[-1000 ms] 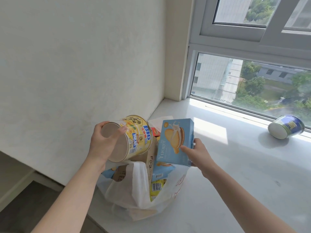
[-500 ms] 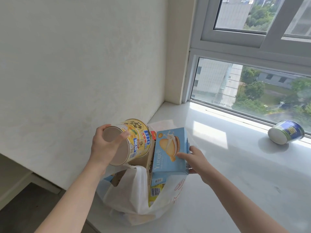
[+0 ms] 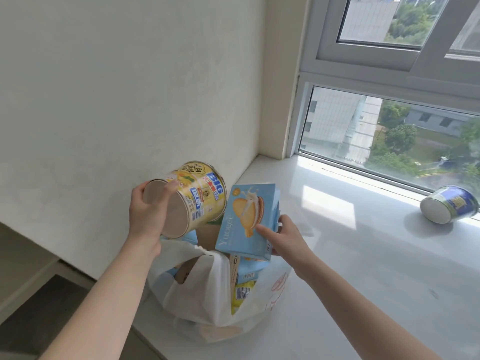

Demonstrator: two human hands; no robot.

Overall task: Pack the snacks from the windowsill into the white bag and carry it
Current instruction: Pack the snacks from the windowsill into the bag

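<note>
Above the white bag, which stands at the windowsill's near left edge, the left hand grips a yellow cup by its base; the right hand pinches a blue biscuit box, perhaps resting on the packed snacks. A blue cup lies by the window.

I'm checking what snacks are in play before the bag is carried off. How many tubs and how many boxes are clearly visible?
Tubs: 2 – yellow tub in the left hand, blue tub on the windowsill.
Boxes clearly seen: 1 – blue biscuit box in the right hand.
Total: 3.
</note>
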